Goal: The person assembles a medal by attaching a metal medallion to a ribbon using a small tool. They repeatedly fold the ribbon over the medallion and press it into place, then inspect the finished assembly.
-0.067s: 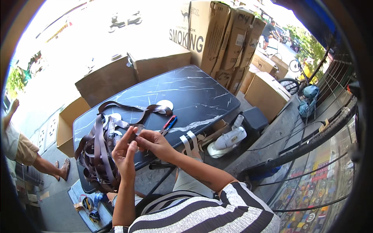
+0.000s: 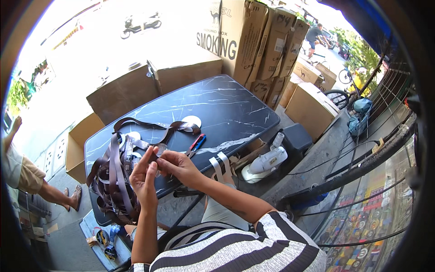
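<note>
Both hands, left hand (image 2: 144, 177) & right hand (image 2: 176, 165), pinch brown strap (image 2: 152, 158), running left-right.

This is looking like an open-air street stall or roadside workshop. A black marble-patterned tabletop (image 2: 217, 109) is standing on pavement, with tall brown cardboard cartons (image 2: 267, 41) stacking up at the upper centre and right of the frame. A parked motor scooter (image 2: 140, 22) is sitting on the sunlit road at the upper left, and a bicycle (image 2: 340, 93) is leaning at the right. Brown leather straps (image 2: 113, 172) are lying heaped at the table's lower left.
</note>
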Motion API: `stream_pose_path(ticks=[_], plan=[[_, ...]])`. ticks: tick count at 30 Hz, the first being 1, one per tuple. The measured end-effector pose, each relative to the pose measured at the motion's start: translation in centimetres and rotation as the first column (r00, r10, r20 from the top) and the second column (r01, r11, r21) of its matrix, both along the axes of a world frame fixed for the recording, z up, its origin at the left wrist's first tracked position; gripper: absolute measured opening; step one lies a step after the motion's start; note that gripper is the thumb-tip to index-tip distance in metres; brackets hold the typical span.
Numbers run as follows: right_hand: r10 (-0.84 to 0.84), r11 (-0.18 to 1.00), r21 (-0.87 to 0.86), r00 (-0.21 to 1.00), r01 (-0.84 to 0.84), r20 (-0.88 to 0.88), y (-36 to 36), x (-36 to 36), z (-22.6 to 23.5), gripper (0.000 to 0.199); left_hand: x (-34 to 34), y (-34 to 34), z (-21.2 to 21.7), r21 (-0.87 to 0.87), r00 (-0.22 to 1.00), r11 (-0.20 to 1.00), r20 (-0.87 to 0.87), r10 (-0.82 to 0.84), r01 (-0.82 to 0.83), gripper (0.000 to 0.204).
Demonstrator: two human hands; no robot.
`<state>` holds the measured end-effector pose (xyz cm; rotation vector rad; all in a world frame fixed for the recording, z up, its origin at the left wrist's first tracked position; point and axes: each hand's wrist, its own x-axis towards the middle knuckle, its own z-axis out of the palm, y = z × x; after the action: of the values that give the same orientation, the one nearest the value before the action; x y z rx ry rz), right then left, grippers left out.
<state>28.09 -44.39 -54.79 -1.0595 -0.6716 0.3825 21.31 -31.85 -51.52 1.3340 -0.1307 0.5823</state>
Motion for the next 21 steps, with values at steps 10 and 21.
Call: stream_pose_path(ticks=[10, 21], plan=[[-0.255, 0.962, -0.091, 0.966, 0.257, 0.034, 2.9, -1.5, 0.9, 0.017, 2.1, 0.4, -2.3, -0.256, 0.993, 0.96, 0.01, 0.12, -0.113, 0.025], [-0.334, 0.912, -0.197, 0.93, 0.359, 0.153, 4.7, -0.4, 0.1, 0.014, 4.0, 1.5, -3.9, -0.438, 0.981, 0.889, 0.071, 0.182, -0.134, 0.02]])
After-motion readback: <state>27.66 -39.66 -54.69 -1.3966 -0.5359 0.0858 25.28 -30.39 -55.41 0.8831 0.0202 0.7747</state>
